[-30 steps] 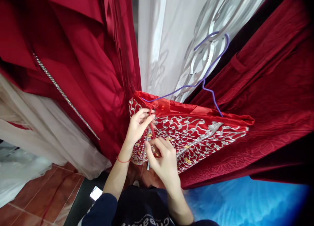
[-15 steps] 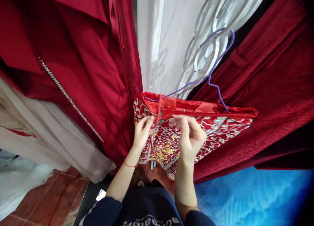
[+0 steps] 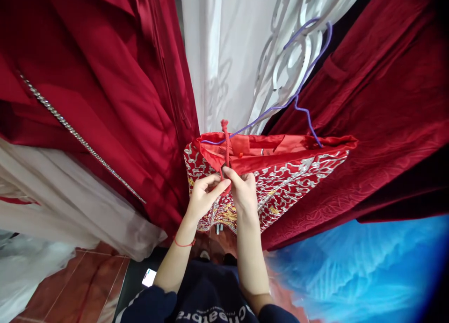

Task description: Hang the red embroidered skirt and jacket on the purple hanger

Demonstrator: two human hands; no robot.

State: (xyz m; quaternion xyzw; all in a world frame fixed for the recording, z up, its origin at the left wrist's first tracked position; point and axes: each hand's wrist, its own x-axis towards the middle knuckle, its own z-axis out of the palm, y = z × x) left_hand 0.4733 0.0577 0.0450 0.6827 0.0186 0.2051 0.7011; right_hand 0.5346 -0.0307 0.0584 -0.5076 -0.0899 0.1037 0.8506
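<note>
A red garment with silver and gold embroidery hangs on a thin purple wire hanger in front of me. A red cord rises from its left top edge and loops over the hanger wire. My left hand and my right hand meet just below that edge, both pinching the cord's lower end with closed fingers. A red thread bracelet circles my left wrist.
Red satin gowns with a rhinestone strap hang at the left, dark red velvet at the right. A white curtain and a scrolled white screen stand behind. Pale tulle lies lower left, a phone below, a blue sheet lower right.
My right hand rose from below the garment to its top edge and joined the left hand at the cord. The cord now stands up over the hanger wire.
</note>
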